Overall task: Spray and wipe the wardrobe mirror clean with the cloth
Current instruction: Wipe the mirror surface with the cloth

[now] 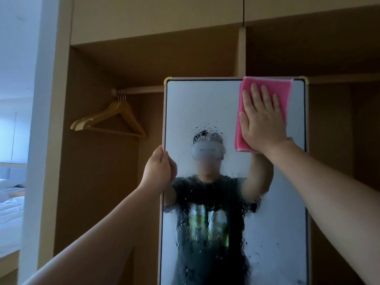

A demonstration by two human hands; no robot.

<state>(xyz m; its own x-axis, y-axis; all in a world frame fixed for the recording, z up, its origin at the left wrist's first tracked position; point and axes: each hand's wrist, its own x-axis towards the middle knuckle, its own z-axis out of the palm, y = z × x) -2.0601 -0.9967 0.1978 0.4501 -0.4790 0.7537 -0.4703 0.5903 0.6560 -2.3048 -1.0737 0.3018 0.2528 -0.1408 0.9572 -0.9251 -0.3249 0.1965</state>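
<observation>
Head view:
Mirror [277, 223]: upright in the wardrobe opening, droplets across centre and lower glass.
Left hand [158, 166]: fingers clenched round the mirror's left edge, likely bracing it.
Right hand [262, 118]: fingers spread flat, pressing pink cloth [277, 85] on the top right corner.

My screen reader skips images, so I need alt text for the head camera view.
A right hand presses a pink cloth flat on the top right of a droplet-covered mirror, while the left hand holds its left edge. Wooden hangers hang on a rail in the open wardrobe behind.
</observation>
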